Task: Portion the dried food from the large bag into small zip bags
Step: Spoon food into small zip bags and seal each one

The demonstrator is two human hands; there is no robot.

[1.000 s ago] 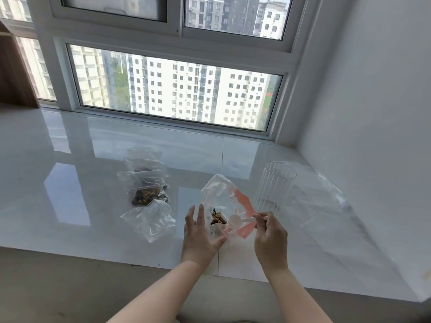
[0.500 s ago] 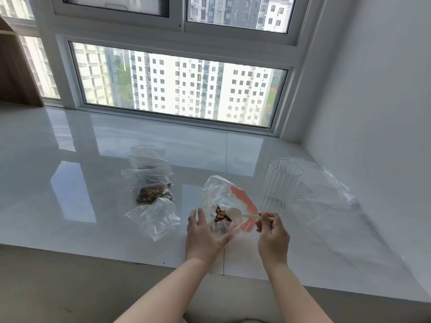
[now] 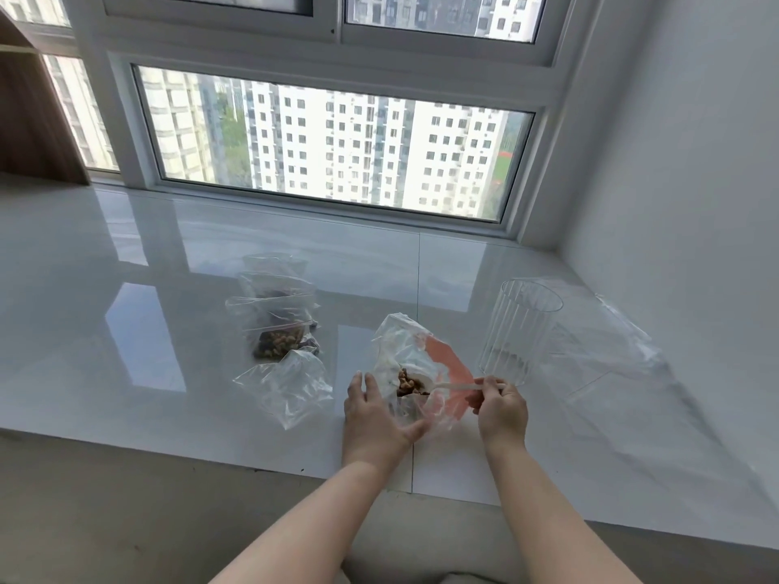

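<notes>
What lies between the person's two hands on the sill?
In the head view, the large bag with dried food, held by the left hand; the right hand holds a spoon.

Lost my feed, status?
Left hand steadies large bag. Right hand holds spoon in it. Filled small bags left. Nothing blocking.

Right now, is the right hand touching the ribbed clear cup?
Apart. The head view shows the right hand pinching the white spoon handle, with bare sill visible between its knuckles and the base of the ribbed clear cup.
</notes>
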